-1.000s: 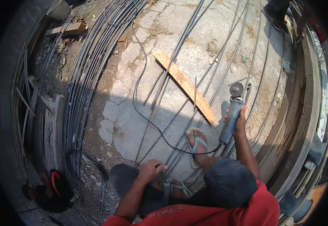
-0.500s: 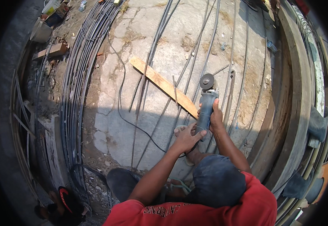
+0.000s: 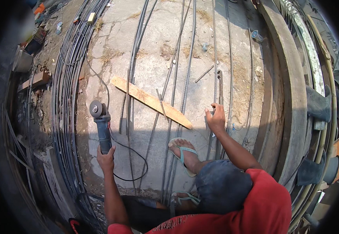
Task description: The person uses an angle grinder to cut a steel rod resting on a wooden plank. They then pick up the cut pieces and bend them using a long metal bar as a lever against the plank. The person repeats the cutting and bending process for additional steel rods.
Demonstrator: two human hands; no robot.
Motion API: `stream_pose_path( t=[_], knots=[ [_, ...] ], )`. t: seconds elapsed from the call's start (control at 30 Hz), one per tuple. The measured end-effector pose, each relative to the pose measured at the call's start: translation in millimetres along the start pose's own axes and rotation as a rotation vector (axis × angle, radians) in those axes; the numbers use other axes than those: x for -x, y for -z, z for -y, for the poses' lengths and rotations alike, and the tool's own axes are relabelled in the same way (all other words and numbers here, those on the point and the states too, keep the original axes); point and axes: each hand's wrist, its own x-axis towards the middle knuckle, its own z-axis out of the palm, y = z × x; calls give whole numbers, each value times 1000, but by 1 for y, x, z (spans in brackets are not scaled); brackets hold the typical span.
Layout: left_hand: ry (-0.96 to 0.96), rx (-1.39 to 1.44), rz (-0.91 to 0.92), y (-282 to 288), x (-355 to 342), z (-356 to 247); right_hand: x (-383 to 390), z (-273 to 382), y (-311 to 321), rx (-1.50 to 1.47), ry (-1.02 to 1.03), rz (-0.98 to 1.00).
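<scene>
My left hand [image 3: 106,158] is wrapped round the rear end of a blue-grey angle grinder [image 3: 104,134], held off to the left with its round disc [image 3: 96,109] at the far end. A black power cord [image 3: 136,150] loops from the grinder over the concrete. On the right, my right hand [image 3: 216,120] has its fingers curled round a dark steel bar with a forked end [image 3: 220,87], which lies on the ground. Part of the bar is hidden under the hand. A wooden plank [image 3: 150,100] with a pointed end lies between the hands, with a short rebar piece [image 3: 161,102] across it.
Long rebars [image 3: 187,78] run away from me over the concrete floor [image 3: 115,113]. A thick rebar bundle [image 3: 66,85] lies on the left, and heavy timber beams [image 3: 296,78] line the right. My sandalled foot [image 3: 185,154] stands on rebars. A short rod [image 3: 204,73] lies farther off.
The grinder, earlier between both hands near the plank's pointed end, is now far left in my left hand alone. My right hand has left it and is at the steel bar.
</scene>
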Motion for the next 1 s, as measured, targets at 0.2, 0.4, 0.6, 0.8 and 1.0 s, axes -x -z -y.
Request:
stream_pose_path(
  t=[0.2, 0.4, 0.6, 0.8, 1.0],
  knots=[
    [279, 38, -84, 1, -18, 56, 25, -90, 39, 249, -416, 241],
    [149, -105, -189, -21, -33, 121, 25, -82, 39, 381, -450, 474],
    [-40, -344, -338, -33, -36, 158, 15, -74, 33, 370, -467, 425],
    [253, -155, -156, -44, -25, 143, -40, -60, 20, 247, -92, 157],
    [247, -432, -269, -37, -20, 121, -122, 15, -22, 338, 504, 169]
  ],
)
